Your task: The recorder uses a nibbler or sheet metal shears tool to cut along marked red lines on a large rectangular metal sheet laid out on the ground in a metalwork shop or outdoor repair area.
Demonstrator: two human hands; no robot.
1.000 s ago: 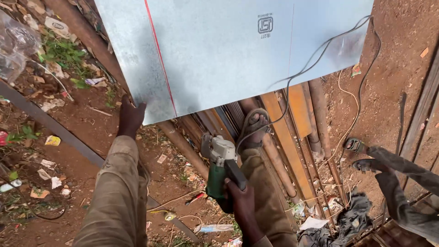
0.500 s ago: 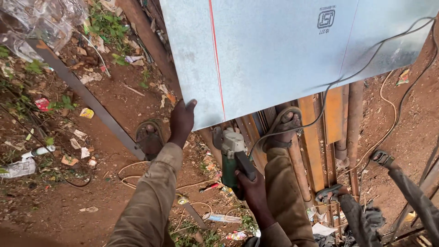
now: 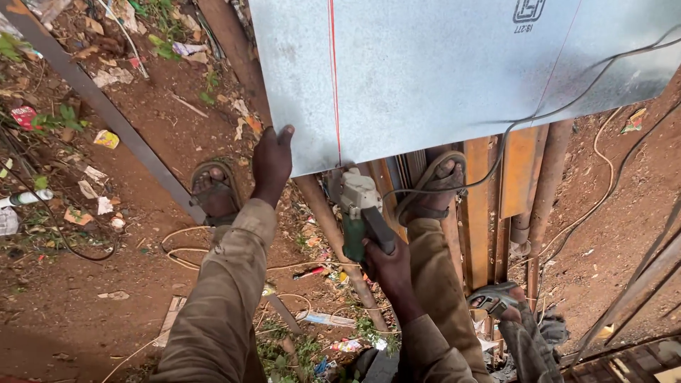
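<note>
A large grey galvanised metal sheet [image 3: 454, 71] lies across rusty pipes, with a red line [image 3: 333, 78] marked down it. My left hand [image 3: 272, 159] presses flat on the sheet's near edge, just left of the red line. My right hand [image 3: 386, 266] grips the handle of a green and white angle grinder [image 3: 358, 213]. The grinder's head sits at the sheet's near edge, under the end of the red line. Its cable runs up over the sheet. My sandalled feet [image 3: 213, 188] stand on either side.
Rusty pipes and orange steel sections [image 3: 489, 206] lie under the sheet. A long steel bar [image 3: 106, 106] crosses the dirt at left amid litter. Cables [image 3: 184, 248] loop on the ground. Another person's sandalled foot [image 3: 496, 298] is at lower right.
The view has shifted so the sheet sits more to the right. My left hand moved up onto the sheet's edge. The grinder rose to the end of the red line.
</note>
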